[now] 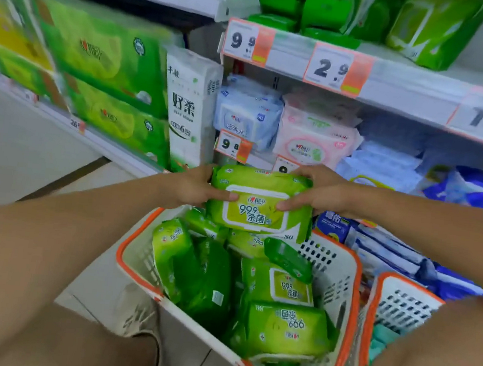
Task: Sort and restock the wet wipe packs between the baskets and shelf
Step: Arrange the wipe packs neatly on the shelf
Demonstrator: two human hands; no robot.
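A green wet wipe pack (261,185) with a white-framed lid hangs above the far end of a white basket (341,268) with an orange rim. My left hand (195,187) grips its left end and my right hand (319,195) grips its right end, thumbs on the lid. Several more green packs (284,327) lie jumbled inside the basket. Behind the held pack, the low shelf (393,88) carries blue packs (247,115) and pink packs (316,140).
A second white basket (400,304) stands to the right with something teal inside. Dark blue packs (399,253) lie on the bottom shelf beyond it. Green tissue bundles (99,51) and a white roll pack (188,108) fill the left shelf. My shoe (143,315) rests left of the basket.
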